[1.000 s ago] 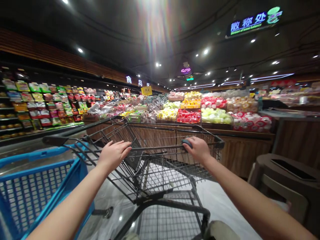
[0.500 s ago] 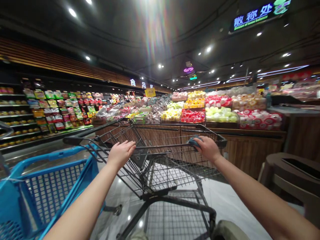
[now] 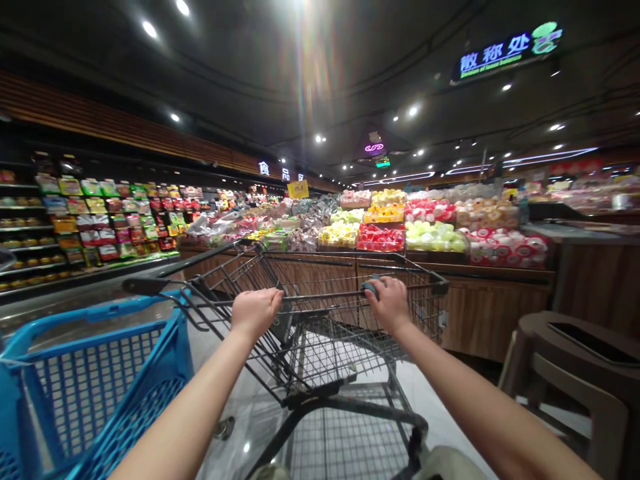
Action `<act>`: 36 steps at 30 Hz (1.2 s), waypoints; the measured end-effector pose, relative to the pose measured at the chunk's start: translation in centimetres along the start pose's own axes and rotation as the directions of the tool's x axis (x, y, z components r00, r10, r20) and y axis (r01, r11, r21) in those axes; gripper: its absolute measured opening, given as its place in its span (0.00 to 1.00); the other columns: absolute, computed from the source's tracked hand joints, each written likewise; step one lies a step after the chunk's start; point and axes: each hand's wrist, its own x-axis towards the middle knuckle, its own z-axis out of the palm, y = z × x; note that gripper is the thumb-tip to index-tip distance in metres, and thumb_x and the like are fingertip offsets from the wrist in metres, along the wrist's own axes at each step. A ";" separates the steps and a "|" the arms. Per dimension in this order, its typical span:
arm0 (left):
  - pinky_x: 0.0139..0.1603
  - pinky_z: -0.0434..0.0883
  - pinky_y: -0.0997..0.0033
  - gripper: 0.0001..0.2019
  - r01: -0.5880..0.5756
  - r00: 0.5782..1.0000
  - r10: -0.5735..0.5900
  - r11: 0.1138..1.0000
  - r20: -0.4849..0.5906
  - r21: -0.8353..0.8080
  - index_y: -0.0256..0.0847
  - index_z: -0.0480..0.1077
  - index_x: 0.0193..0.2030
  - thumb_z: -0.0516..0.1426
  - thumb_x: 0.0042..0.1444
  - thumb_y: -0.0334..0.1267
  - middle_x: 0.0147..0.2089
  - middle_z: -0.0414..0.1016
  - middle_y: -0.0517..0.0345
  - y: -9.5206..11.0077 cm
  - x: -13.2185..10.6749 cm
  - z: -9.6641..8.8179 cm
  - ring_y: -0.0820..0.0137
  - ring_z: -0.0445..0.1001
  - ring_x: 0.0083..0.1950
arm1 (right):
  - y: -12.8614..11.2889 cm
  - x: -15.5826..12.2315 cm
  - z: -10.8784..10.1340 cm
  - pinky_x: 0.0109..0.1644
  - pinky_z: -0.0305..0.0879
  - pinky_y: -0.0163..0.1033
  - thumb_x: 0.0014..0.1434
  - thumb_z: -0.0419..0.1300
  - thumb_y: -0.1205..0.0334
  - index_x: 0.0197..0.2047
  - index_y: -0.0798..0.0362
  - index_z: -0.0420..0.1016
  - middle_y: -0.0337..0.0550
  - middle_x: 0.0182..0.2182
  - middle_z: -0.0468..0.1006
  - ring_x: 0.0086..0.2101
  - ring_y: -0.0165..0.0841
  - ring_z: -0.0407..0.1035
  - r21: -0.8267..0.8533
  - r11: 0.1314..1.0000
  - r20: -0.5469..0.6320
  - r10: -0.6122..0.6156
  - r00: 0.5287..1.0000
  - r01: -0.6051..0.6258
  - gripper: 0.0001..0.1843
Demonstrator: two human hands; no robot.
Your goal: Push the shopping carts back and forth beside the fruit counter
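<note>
A black wire shopping cart (image 3: 327,343) stands side-on before me. My left hand (image 3: 254,312) is closed around its near top rail (image 3: 320,295), left of the middle. Farther right on the same rail, my right hand (image 3: 391,301) presses a bunched blue-grey cloth (image 3: 370,287) against the bar, its fingers wrapped over the cloth. Most of the cloth is hidden under that hand. The cart's wire basket slopes down to a dark frame (image 3: 350,403), with a lower grid rack beneath.
A blue plastic shopping basket cart (image 3: 100,380) is close on the left. At the right, a brown stool (image 3: 537,327) carries a dark phone (image 3: 593,343). Behind the cart runs a wooden display counter (image 3: 480,313) with packaged sweets (image 3: 433,237). Stocked shelves (image 3: 107,223) line the left wall.
My right hand has slid left along the rail with the cloth. My left hand has shifted right, its fingers now curled tighter. The view has turned slightly.
</note>
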 end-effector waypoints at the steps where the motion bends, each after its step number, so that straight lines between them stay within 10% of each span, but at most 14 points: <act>1: 0.36 0.67 0.64 0.25 0.004 1.000 -0.004 1.000 0.004 0.003 0.45 0.76 0.35 0.40 0.68 0.47 0.38 0.83 0.56 -0.1 0.0 0.0 0.62 0.80 0.40 | -1.8 0.1 0.2 0.54 0.51 0.47 0.67 0.49 0.47 0.47 0.47 0.77 0.48 0.44 0.71 0.46 0.41 0.61 0.026 1.000 0.000 -0.010 1.000 0.010 0.19; 7: 0.54 0.65 0.55 0.22 0.012 1.000 -0.014 0.999 -0.027 -0.048 0.48 0.77 0.43 0.42 0.67 0.46 0.48 0.82 0.58 -0.7 -0.3 0.5 0.58 0.77 0.54 | -4.5 0.9 0.6 0.50 0.51 0.44 0.68 0.48 0.51 0.48 0.49 0.75 0.49 0.44 0.72 0.43 0.40 0.61 0.001 0.985 0.045 -0.170 0.984 0.170 0.18; 11: 0.60 0.61 0.48 0.22 0.015 0.999 -0.017 0.999 -0.052 -0.045 0.46 0.76 0.48 0.42 0.67 0.47 0.53 0.79 0.55 -0.9 -0.6 1.1 0.55 0.73 0.58 | 1.6 0.7 -0.1 0.48 0.54 0.43 0.69 0.46 0.52 0.50 0.50 0.75 0.50 0.44 0.74 0.42 0.40 0.64 -0.066 0.964 0.104 -0.248 0.963 0.256 0.20; 19: 0.60 0.61 0.50 0.23 0.024 0.995 -0.032 0.996 -0.099 -0.082 0.45 0.77 0.48 0.42 0.67 0.47 0.52 0.80 0.54 -0.1 -0.6 1.5 0.57 0.74 0.58 | 14.1 -0.3 -1.7 0.48 0.55 0.44 0.67 0.45 0.54 0.46 0.52 0.75 0.50 0.41 0.75 0.41 0.40 0.64 -0.226 0.974 0.080 -0.005 0.997 0.023 0.20; 23: 0.60 0.61 0.51 0.23 0.057 0.995 -0.065 0.993 -0.080 -0.099 0.47 0.78 0.45 0.41 0.67 0.46 0.51 0.80 0.57 0.4 -0.4 1.5 0.59 0.75 0.57 | 10.1 0.0 -1.2 0.48 0.52 0.45 0.68 0.44 0.54 0.43 0.54 0.76 0.50 0.39 0.74 0.39 0.39 0.62 -0.259 0.958 0.003 0.125 0.992 -0.120 0.21; 31: 0.56 0.64 0.53 0.22 0.057 0.997 -0.062 0.994 -0.045 -0.094 0.46 0.78 0.43 0.42 0.66 0.43 0.50 0.80 0.55 0.3 -0.2 1.0 0.59 0.75 0.56 | -6.4 1.1 0.3 0.48 0.50 0.46 0.68 0.48 0.52 0.45 0.50 0.75 0.50 0.42 0.72 0.41 0.41 0.61 -0.046 0.998 0.063 -0.032 0.998 0.034 0.17; 36: 0.57 0.65 0.54 0.22 0.050 0.997 -0.053 0.997 -0.048 -0.062 0.46 0.77 0.46 0.42 0.66 0.42 0.52 0.80 0.54 -0.3 -0.6 0.9 0.59 0.74 0.57 | -7.9 1.7 -0.3 0.44 0.50 0.43 0.68 0.47 0.51 0.46 0.51 0.74 0.49 0.39 0.73 0.39 0.40 0.62 0.015 0.984 0.142 -0.179 0.974 0.179 0.18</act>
